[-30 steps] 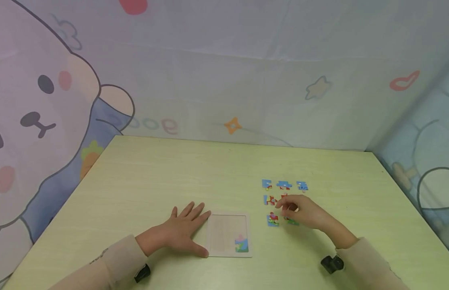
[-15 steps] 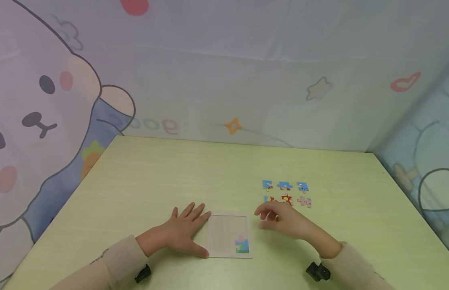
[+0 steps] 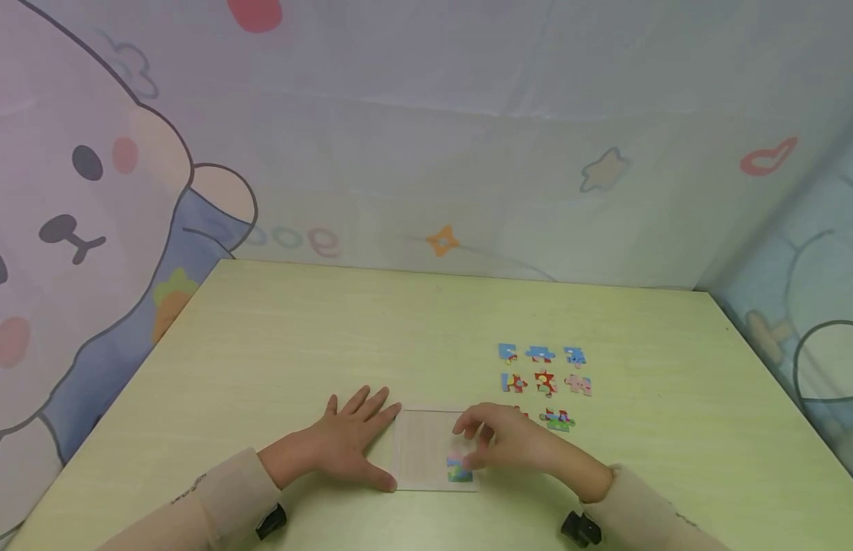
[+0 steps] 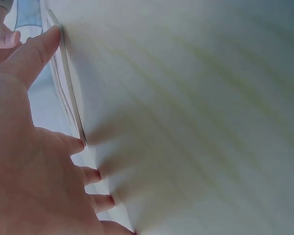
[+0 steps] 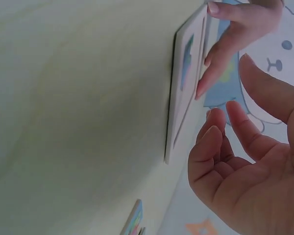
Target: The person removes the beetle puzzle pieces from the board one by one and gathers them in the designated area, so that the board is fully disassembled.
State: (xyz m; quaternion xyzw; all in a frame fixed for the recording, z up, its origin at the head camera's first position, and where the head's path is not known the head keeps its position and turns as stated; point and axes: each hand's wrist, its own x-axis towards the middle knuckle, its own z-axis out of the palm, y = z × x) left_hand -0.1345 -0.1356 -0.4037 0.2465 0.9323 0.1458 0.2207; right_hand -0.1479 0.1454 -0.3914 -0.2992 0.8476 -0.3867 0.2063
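Note:
A shallow puzzle tray (image 3: 422,448) lies on the table, with one blue, green and pink puzzle piece (image 3: 459,470) in its near right corner. My left hand (image 3: 340,448) has its fingers spread flat on the table; thumb and index fingertip touch the tray's left edge. Over the tray's right side hovers my right hand (image 3: 512,440), its fingers loosely bent. In the right wrist view, thumb and fingers (image 5: 210,147) are apart and nothing shows between them. Part of a red loose piece (image 3: 521,413) is hidden behind this hand.
Right of the tray, several loose puzzle pieces lie in rows: blue ones at the back, a red star-patterned piece (image 3: 545,383) and a pink piece (image 3: 578,384) in the middle, a green-edged piece (image 3: 558,418) in front. A printed cloth (image 3: 509,153) hangs behind the table.
My right hand has moved left from above the loose pieces to above the tray's right side. The left hand has stayed at the tray's left edge.

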